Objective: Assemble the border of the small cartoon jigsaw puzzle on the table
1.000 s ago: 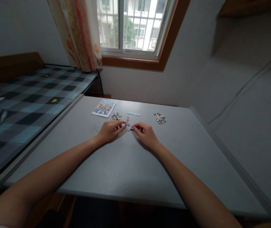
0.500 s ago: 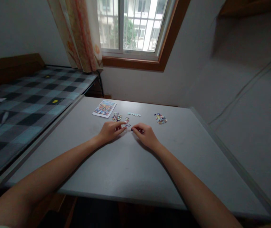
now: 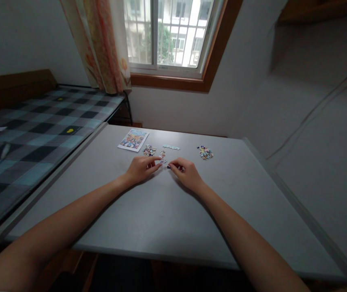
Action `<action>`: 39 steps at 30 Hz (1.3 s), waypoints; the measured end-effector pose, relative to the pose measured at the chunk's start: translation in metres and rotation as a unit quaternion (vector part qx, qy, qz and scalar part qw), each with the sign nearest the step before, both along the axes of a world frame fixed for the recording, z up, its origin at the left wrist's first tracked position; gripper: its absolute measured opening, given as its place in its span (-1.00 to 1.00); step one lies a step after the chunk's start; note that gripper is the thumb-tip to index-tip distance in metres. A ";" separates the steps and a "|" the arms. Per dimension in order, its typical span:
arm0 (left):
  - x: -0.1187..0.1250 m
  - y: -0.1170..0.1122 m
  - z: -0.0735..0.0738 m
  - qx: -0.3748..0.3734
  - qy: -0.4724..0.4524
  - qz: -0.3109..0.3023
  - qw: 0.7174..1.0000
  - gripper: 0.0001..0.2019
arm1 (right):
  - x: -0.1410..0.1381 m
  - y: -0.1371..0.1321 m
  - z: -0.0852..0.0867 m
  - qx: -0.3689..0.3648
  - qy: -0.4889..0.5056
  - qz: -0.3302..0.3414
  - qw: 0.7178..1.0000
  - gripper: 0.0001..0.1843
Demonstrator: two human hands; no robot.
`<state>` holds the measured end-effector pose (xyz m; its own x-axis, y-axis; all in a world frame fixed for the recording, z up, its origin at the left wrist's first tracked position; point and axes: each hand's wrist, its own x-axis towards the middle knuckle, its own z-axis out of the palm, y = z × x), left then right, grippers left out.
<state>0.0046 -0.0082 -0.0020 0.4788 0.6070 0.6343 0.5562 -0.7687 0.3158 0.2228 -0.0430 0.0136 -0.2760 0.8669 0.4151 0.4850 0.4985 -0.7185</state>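
My right hand (image 3: 186, 172) pinches a small dark puzzle piece (image 3: 168, 167) between thumb and fingertips, just above the white table (image 3: 149, 219). Facing it from the left is my left hand (image 3: 141, 168), thumb and index finger apart at the near edge of a narrow strip of puzzle pieces (image 3: 162, 155). Whether those fingertips press on the strip is too small to tell. A pale blue-green row of joined pieces (image 3: 171, 147) lies just beyond. Behind my left hand is a heap of loose puzzle pieces (image 3: 149, 150), partly covered by it.
A second heap of puzzle pieces (image 3: 205, 152) lies to the right. The colourful picture sheet (image 3: 133, 140) rests at the back left of the table. On the left stands a bed with a checked cover (image 3: 79, 107); a wall borders the right side.
Both hands stay almost in place. The dark piece in my right fingertips shows slightly more. The view has shifted very slightly.
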 end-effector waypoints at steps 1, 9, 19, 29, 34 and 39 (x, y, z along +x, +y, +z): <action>0.000 0.000 0.000 -0.001 -0.003 -0.001 1.000 -0.73 | 0.000 0.000 0.000 0.000 -0.001 0.000 1.000 -0.84; 0.000 -0.001 0.002 -0.005 0.000 -0.021 1.000 -0.73 | 0.000 0.000 0.000 0.011 -0.011 -0.004 1.000 -0.85; 0.000 -0.001 0.001 -0.004 -0.001 -0.017 1.000 -0.72 | 0.000 0.000 0.001 0.014 -0.010 0.004 1.000 -0.84; 0.000 -0.001 0.000 0.002 0.004 -0.053 0.999 -0.75 | 0.000 -0.001 0.001 0.022 -0.017 0.006 1.000 -0.87; 0.000 -0.001 0.002 0.001 0.009 -0.078 0.997 -0.76 | 0.001 0.000 -0.001 0.022 -0.022 0.011 0.999 -0.88; 0.000 -0.002 0.003 0.006 0.012 -0.074 0.997 -0.75 | 0.002 0.001 -0.003 0.028 -0.023 0.013 0.999 -0.90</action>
<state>0.0045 -0.0099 0.0010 0.5769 0.5219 0.6283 0.4441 -0.8460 0.2950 0.2249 -0.0421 0.0110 -0.3183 0.8352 0.4485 0.5028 0.5498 -0.6670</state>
